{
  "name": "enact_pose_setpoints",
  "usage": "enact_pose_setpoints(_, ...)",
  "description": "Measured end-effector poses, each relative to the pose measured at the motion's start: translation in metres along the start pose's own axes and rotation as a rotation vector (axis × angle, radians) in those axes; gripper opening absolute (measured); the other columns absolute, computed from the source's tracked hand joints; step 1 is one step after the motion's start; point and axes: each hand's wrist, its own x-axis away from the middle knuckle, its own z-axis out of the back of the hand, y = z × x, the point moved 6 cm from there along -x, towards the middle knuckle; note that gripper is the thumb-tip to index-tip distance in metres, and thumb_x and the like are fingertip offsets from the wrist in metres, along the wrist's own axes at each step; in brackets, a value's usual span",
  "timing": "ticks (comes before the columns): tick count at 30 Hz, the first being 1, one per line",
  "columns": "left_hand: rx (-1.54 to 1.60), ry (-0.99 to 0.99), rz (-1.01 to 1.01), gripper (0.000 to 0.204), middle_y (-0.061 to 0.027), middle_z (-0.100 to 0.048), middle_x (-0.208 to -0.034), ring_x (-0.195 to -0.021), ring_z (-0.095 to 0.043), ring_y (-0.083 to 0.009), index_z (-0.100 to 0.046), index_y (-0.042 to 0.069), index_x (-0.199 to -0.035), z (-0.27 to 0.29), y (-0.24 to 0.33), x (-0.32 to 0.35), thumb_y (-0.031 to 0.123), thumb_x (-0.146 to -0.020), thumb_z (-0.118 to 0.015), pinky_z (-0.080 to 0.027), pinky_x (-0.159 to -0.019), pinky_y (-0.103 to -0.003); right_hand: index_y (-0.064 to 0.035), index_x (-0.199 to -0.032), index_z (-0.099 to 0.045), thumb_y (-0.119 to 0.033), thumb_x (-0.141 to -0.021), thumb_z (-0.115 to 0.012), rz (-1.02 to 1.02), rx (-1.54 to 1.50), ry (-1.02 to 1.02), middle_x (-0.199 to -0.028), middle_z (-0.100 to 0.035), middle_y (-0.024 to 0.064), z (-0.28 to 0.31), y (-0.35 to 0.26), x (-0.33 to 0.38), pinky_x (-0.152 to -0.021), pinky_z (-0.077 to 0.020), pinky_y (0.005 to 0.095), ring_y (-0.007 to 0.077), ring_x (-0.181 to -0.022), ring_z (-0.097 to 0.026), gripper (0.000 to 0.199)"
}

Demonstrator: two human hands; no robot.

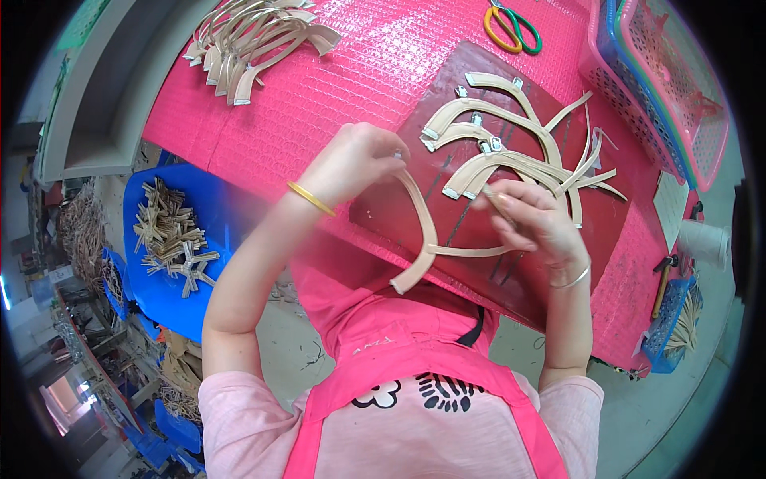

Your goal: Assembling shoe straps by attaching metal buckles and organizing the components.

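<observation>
My left hand (359, 164) pinches the upper end of a beige branched strap (424, 223) over the near left part of the dark red board (383, 209). The strap's curved piece hangs down with its wide end free, and a thin branch runs right. Around that branch's far end close the fingers of my right hand (536, 219), which partly hide it. Just beyond my right hand, several similar straps (495, 108) with small metal buckles (477, 119) lie side by side on the board, some overlapping.
The table has a pink textured cover (375, 60). A bundle of beige straps (255, 44) lies far left; scissors (513, 30) are at the back. Stacked baskets (602, 68) stand far right, near a hammer (661, 291). A blue bin (179, 307) holds strap bundles at left.
</observation>
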Motion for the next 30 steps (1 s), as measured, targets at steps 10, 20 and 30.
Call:
enact_pose_setpoints(10,0.519,0.129,0.011,0.024,-0.0052,-0.059,-0.081,-0.072,-0.056,-0.0091,-0.056,-0.004,-0.097,-0.011,-0.003,0.021,0.015,-0.083,-0.051,-0.046,-0.062,-0.02,0.0015,-0.086,-0.05,-0.019,-0.086,-0.046,0.112,0.028,0.083,-0.062,-0.056,0.0074,-0.041,0.025,-0.052,-0.032,-0.0307,0.0152,0.0063,-0.034,-0.043,0.021)
enact_pose_setpoints(20,0.964,0.255,0.121,0.023,-0.0118,-0.059,-0.09,-0.076,-0.059,-0.015,-0.056,-0.005,-0.095,-0.02,-0.018,0.026,0.014,-0.083,-0.05,-0.05,-0.064,-0.025,0.0014,-0.083,-0.051,-0.018,-0.086,-0.047,0.112,0.045,0.174,-0.061,-0.056,0.0063,-0.051,0.031,-0.049,-0.033,-0.0343,0.0174,0.0071,-0.036,-0.045,0.02)
enact_pose_setpoints(30,0.762,0.426,-0.053,0.02,-0.011,-0.061,-0.087,-0.072,-0.055,-0.0082,-0.059,-0.002,-0.097,-0.02,-0.002,0.035,0.008,-0.08,-0.055,-0.045,-0.062,-0.018,0.0003,-0.087,-0.05,-0.016,-0.087,-0.044,0.441,-0.085,0.347,-0.067,-0.055,0.0048,-0.064,0.03,-0.046,-0.036,-0.0354,0.0166,0.0051,-0.042,-0.046,0.017)
